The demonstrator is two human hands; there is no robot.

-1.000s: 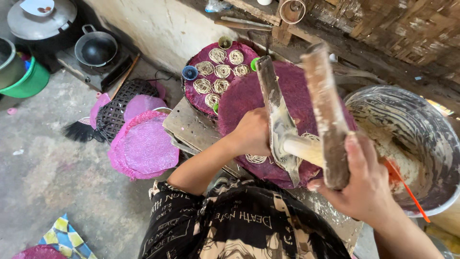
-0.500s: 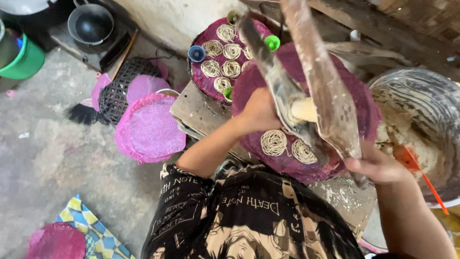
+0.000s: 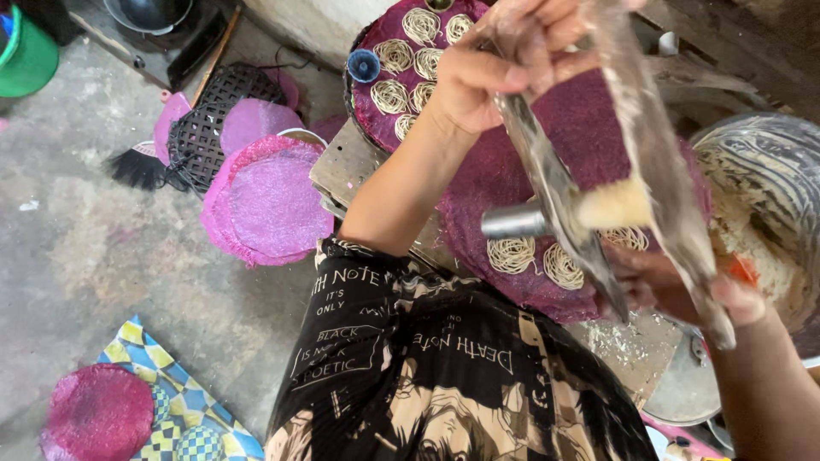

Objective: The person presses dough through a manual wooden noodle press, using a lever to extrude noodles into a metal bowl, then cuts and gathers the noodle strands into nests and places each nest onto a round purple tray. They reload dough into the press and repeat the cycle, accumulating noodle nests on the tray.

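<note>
My left hand (image 3: pixel 478 81) grips the upper ends of a two-armed wooden noodle press (image 3: pixel 598 162). My right hand (image 3: pixel 675 286) holds its lower ends at the right. A metal cylinder (image 3: pixel 512 224) sticks out of the press toward the left. Beneath the press lies a round purple woven tray (image 3: pixel 483 183) carrying pale noodle nests (image 3: pixel 511 254). Beyond it, a second purple tray (image 3: pixel 376 119) holds several noodle nests. The press hides part of the near tray.
A large metal basin (image 3: pixel 760 196) with pale dough stands at the right. Pink trays (image 3: pixel 269 201) are stacked on the floor to the left, by a black basket (image 3: pixel 201 128) and a brush (image 3: pixel 137 166). A green bucket (image 3: pixel 30 55) stands top left, a patterned cloth (image 3: pixel 171 401) bottom left.
The press has tilted up and come closer to the camera, with my left hand now high on its arms. Another noodle nest lies on the near tray.
</note>
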